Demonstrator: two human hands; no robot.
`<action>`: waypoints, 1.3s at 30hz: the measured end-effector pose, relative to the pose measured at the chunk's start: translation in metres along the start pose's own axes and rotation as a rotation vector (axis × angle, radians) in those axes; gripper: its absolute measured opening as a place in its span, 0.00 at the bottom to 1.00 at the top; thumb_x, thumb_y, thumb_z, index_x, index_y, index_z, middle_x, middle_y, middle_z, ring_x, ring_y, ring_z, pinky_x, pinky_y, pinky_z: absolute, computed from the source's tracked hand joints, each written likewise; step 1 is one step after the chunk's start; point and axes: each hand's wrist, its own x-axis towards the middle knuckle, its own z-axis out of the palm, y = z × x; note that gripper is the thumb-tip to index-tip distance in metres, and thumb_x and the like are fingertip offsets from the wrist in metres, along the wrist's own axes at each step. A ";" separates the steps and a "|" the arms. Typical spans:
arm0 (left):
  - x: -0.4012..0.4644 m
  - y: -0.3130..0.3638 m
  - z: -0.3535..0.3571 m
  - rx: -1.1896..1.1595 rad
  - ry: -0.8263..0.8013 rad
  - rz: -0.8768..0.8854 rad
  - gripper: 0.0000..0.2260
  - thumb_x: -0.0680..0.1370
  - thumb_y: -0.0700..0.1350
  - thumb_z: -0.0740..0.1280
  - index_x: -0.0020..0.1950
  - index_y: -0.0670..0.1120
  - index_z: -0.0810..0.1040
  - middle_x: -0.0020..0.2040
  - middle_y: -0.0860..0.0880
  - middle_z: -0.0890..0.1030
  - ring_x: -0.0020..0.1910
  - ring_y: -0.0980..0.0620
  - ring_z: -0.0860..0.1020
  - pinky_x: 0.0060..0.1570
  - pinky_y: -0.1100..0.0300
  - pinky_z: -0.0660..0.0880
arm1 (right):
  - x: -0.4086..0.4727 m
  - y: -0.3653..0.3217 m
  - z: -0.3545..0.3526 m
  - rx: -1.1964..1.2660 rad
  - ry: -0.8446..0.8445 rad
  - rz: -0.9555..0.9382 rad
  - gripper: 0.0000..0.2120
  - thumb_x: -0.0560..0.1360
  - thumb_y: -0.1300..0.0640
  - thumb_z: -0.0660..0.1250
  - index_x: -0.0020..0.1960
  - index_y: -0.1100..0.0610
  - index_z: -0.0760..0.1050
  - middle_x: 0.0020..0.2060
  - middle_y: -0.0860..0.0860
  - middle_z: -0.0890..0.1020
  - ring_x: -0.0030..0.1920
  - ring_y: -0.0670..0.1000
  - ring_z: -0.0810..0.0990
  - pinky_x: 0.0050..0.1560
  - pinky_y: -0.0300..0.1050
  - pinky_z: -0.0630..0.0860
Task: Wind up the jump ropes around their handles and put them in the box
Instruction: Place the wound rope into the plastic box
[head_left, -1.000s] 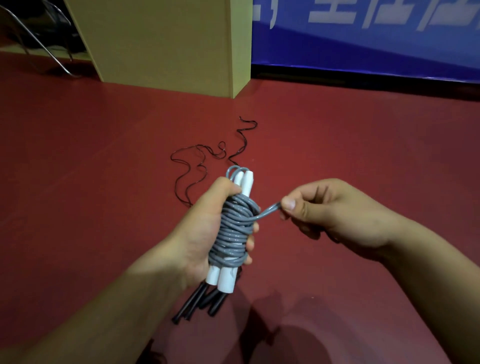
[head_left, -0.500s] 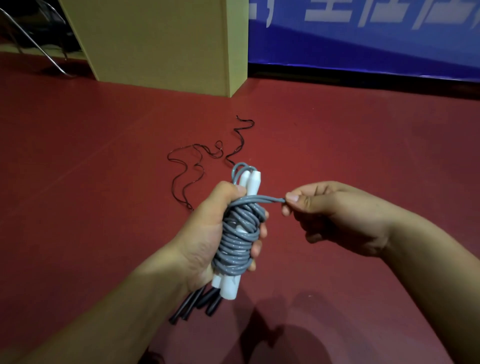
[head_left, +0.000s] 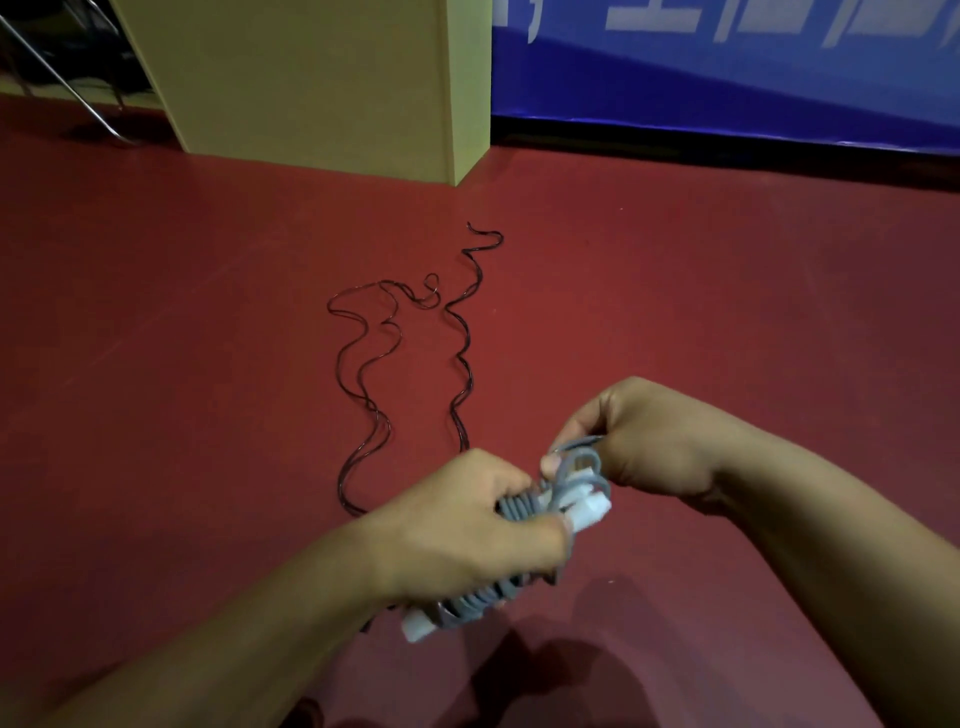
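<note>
Jump rope, the grey one (head_left: 519, 506), is nearly all coiled around its white handles (head_left: 589, 512) and sits in the left hand (head_left: 462, 530), which is clenched around the middle of the bundle, held above the red floor (head_left: 156, 364). One handle end pokes out below the fist (head_left: 418, 626), the other pair of ends just past the thumb. The right hand (head_left: 644, 441) pinches the last short length of grey rope near the upper handle ends — its grip is closed on that tail, though the fingertips themselves are hidden behind the knuckles.

By my reading, the step in hand is finishing off the wind: tucking or looping the free tail so the coils do not spring loose. The next move calls for a firm hold by the left hand while the right threads the tail under a turn (a loose tuck would likely undo itself on the way to the box).

A second rope, thin and black (head_left: 374, 374), lies unwound in wavy loops on the floor ahead, not yet dealt with. Beyond it stands a tan cardboard box (head_left: 311, 78), its near corner well apart from the hands — open floor lies between, with nothing in the way but that black rope. A blue banner (head_left: 727, 62) runs along the far wall.
</note>
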 end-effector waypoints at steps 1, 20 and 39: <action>0.000 -0.001 0.002 0.142 0.027 0.009 0.19 0.71 0.57 0.72 0.31 0.45 0.72 0.24 0.54 0.70 0.23 0.54 0.68 0.26 0.62 0.66 | 0.000 0.001 0.001 -0.028 0.007 0.019 0.03 0.67 0.59 0.78 0.36 0.57 0.85 0.30 0.51 0.83 0.31 0.43 0.75 0.35 0.37 0.74; 0.024 -0.014 -0.001 0.627 0.563 -0.089 0.19 0.71 0.66 0.65 0.44 0.51 0.76 0.40 0.50 0.81 0.43 0.43 0.80 0.39 0.52 0.75 | -0.024 -0.020 0.010 0.091 0.082 -0.094 0.09 0.77 0.62 0.66 0.41 0.58 0.84 0.26 0.43 0.77 0.26 0.41 0.68 0.30 0.34 0.65; 0.017 0.003 -0.015 -0.402 0.278 -0.020 0.29 0.62 0.64 0.73 0.45 0.39 0.81 0.31 0.45 0.77 0.30 0.46 0.76 0.32 0.54 0.77 | -0.029 -0.019 -0.005 0.352 0.078 -0.003 0.06 0.75 0.67 0.67 0.45 0.64 0.83 0.31 0.53 0.80 0.26 0.45 0.70 0.26 0.36 0.66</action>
